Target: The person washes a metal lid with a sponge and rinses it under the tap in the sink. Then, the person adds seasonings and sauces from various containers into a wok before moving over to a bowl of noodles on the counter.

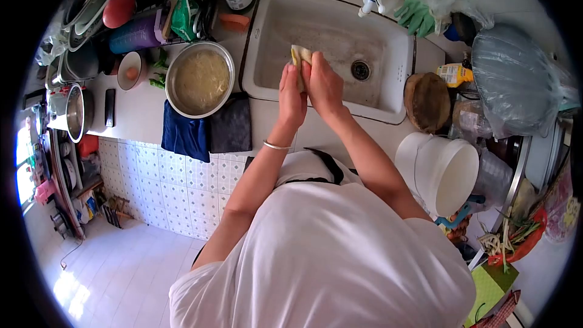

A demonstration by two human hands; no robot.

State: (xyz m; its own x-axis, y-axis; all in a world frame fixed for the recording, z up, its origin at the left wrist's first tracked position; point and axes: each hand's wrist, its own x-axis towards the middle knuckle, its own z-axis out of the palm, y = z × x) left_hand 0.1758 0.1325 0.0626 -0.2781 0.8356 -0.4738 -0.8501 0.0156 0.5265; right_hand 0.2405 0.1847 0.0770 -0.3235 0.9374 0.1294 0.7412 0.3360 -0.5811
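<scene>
Over the near side of the white sink (267, 79), both hands are closed together around a pale yellowish piece (300, 54) that looks like a folded, damp cloth. My left hand (293, 96) presses on it from the left, a silver bangle on the wrist. From the other side, my right hand (325, 85) wraps its fingers round the same cloth. Only its top end shows above the fingers; the rest is hidden. To the left on the counter stands a metal basin (200, 79) of cloudy yellowish water with pale shreds in it.
A white tap (371, 1) and green gloves (416, 17) are behind the sink. To its right sit a round wooden board (427, 102) and a white bucket (437, 173). Dark cloths (229, 124) hang over the counter edge. A bowl with an egg (132, 71) stands left of the basin.
</scene>
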